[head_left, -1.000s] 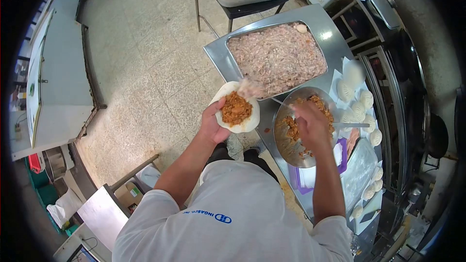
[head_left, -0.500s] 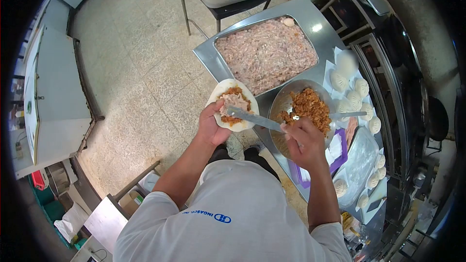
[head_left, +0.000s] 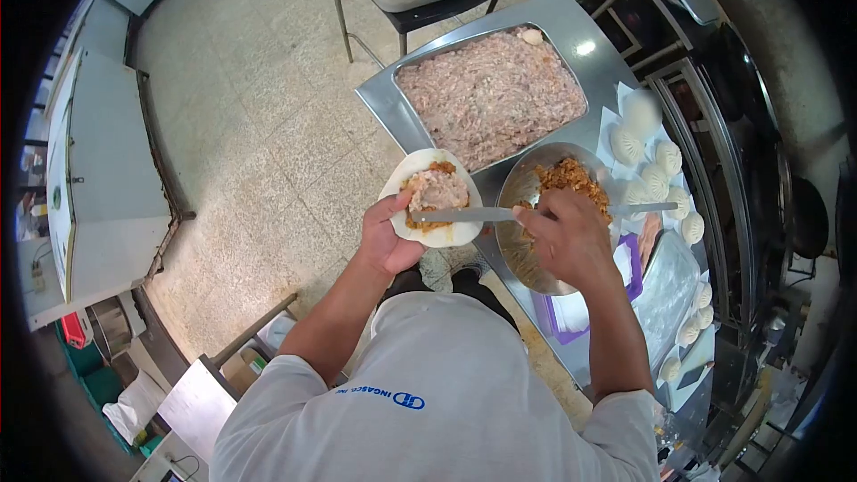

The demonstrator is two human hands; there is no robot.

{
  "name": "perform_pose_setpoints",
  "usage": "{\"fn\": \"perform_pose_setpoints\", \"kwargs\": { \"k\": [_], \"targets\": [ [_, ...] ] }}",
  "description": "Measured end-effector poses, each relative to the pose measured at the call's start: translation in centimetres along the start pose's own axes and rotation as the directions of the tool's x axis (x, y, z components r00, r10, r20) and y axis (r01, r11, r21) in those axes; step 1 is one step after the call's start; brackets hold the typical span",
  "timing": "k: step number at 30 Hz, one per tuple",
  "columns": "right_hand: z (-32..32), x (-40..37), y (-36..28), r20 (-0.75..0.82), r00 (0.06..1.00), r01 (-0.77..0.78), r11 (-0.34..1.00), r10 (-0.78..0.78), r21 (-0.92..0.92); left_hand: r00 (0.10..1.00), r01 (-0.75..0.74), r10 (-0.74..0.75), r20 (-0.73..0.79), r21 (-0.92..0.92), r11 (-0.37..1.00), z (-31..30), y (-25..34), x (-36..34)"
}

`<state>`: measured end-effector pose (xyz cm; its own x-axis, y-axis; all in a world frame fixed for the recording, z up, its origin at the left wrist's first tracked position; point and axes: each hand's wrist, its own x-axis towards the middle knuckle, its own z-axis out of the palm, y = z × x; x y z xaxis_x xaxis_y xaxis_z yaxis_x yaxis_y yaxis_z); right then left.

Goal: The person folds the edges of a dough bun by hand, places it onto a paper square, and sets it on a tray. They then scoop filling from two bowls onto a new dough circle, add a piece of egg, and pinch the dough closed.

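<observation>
The fingers (head_left: 527, 217) of the right hand (head_left: 571, 236) were clamped on the end of a flat metal spatula (head_left: 473, 214), above the steel bowl (head_left: 527, 259). The thumb of the left hand (head_left: 391, 236) pressed on the rim of a dough round (head_left: 462, 234); the fingers beneath were hidden, and I could not tell their spread. The dough round was held just left of the bowl. It carried brown filling (head_left: 442, 167) topped by a mound of pale meat (head_left: 444, 187), and the spatula blade crossed the near side of that mound.

Handling: by my judgement, the dough round was light, soft and easily torn, with a rim liable to sag under load. Correct hold: palm below as support, thumb at the rim, no hard pinch. The moist filling looked apt to slide if tilted.

Change: half a second earlier, the blade had slanted across the pale meat; now it lay nearly level and closer to the person, leaving more of the mound exposed.

Surroundings: beyond the bowl, a metal tray (head_left: 586, 109) of similar pale mixture stood on the steel table (head_left: 603, 80). Pleated buns (head_left: 668, 158) sat to the bowl's right.
</observation>
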<state>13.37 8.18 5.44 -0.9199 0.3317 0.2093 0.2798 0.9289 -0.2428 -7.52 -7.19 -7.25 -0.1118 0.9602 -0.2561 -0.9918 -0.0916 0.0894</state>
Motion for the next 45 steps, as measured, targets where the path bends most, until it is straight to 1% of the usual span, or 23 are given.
{"fn": "perform_pose_setpoints", "kwargs": {
  "k": [2,4,6,8,10,12,13,14,15,16,18,19,22,24,29,34,36,37,39,40,42,43,45],
  "targets": [
    [-0.4,0.2,0.6,0.026,1.0,-0.016,1.0,0.016,-0.02,0.999,-0.002,0.001,0.04,0.047,0.999,0.0,0.0,-0.2],
    [-2.6,0.2,0.9,0.102,0.993,-0.06,0.998,0.062,-0.024,0.995,-0.103,0.101,0.021,0.167,0.981,-0.1,0.1,-0.5],
    [-4.3,0.1,1.7,0.179,0.978,-0.107,0.994,0.111,-0.033,0.994,-0.101,0.095,0.054,0.117,0.988,-0.7,1.0,-1.0],
    [-5.1,0.7,3.4,0.078,0.958,-0.255,0.944,0.276,-0.208,0.992,-0.093,0.087,0.091,0.068,0.993,-2.3,2.5,-1.7],
    [-4.5,2.2,5.7,0.062,0.91,-0.346,0.832,0.41,-0.433,0.993,0.087,-0.109,0.048,0.332,0.939,-4.7,4.2,-1.9],
    [-2.5,3.4,9.4,0.062,0.915,-0.309,0.792,0.399,-0.526,0.996,0.024,-0.049,0.068,0.324,0.946,-3.2,2.7,-2.7],
    [-1.6,3.5,10.5,0.062,0.913,-0.313,0.79,0.404,-0.527,0.991,-0.026,0.009,0.134,0.126,0.992,-2.3,1.9,-3.1],
    [-0.8,3.6,11.3,0.157,0.917,-0.248,0.832,0.367,-0.496,0.979,-0.07,0.083,0.184,-0.081,0.994,-1.7,1.4,-3.3],
    [-0.3,3.9,11.6,0.251,0.915,-0.177,0.872,0.317,-0.457,0.978,-0.095,0.11,0.178,-0.094,0.991,-1.4,1.3,-3.1],
    [-0.4,4.3,11.1,0.256,0.917,-0.166,0.875,0.307,-0.455,0.977,-0.105,0.121,0.175,-0.098,0.99,-2.3,1.6,-2.7],
    [-0.8,4.7,9.6,0.358,0.886,-0.079,0.856,0.296,-0.511,0.992,-0.035,0.024,0.121,0.091,0.995,-5.5,2.0,-2.0],
    [-1.1,4.9,9.4,0.36,0.886,-0.074,0.856,0.292,-0.512,0.996,-0.005,-0.005,0.085,0.111,0.994,-6.2,2.1,-1.9],
    [-1.3,4.8,8.9,0.415,0.863,-0.062,0.875,0.288,-0.479,0.992,-0.006,-0.006,0.128,0.088,0.996,-7.1,1.9,-1.9],
    [-0.6,4.5,8.3,0.328,0.933,-0.015,0.929,0.145,-0.37,0.996,0.01,-0.02,0.088,0.121,0.993,-7.4,2.0,-1.7],
    [0.2,6.4,6.5,0.377,0.907,-0.061,0.945,0.187,-0.323,0.998,0.02,-0.032,0.062,0.176,0.984,-6.4,1.6,-0.7],
    [1.3,4.9,7.2,0.343,0.921,-0.105,0.964,0.186,-0.243,0.999,-0.043,0.043,0.0,0.095,0.995,-6.5,1.0,0.1],
    [2.5,3.7,7.0,0.195,0.971,-0.145,0.989,0.136,0.033,0.997,-0.056,0.063,-0.049,0.125,0.991,-6.5,0.7,0.4],
    [2.9,3.3,6.8,0.193,0.972,-0.142,0.989,0.133,0.034,0.995,-0.077,0.084,-0.051,0.126,0.989,-6.3,0.5,0.7],
    [3.7,2.3,5.8,0.188,0.944,-0.293,0.952,0.272,0.092,0.992,-0.101,0.11,-0.058,0.129,0.986,-5.9,0.0,0.7],
    [4.1,1.7,5.3,0.187,0.947,-0.281,0.955,0.26,0.096,0.992,-0.117,0.121,-0.037,0.102,0.988,-5.7,-0.2,0.8],
    [4.9,-0.2,3.9,0.006,0.928,-0.356,0.88,0.373,0.315,0.989,-0.14,0.143,-0.026,0.072,0.987,-5.5,-0.4,0.8],
    [5.0,-0.7,3.2,0.012,0.93,-0.351,0.881,0.367,0.318,0.988,-0.157,0.157,0.002,0.054,0.986,-5.0,-0.4,0.8],
    [5.5,-1.6,1.2,-0.108,0.922,-0.292,0.852,0.372,0.435,0.986,-0.163,0.162,0.03,0.037,0.986,-3.8,-0.6,1.0]
  ]
}}
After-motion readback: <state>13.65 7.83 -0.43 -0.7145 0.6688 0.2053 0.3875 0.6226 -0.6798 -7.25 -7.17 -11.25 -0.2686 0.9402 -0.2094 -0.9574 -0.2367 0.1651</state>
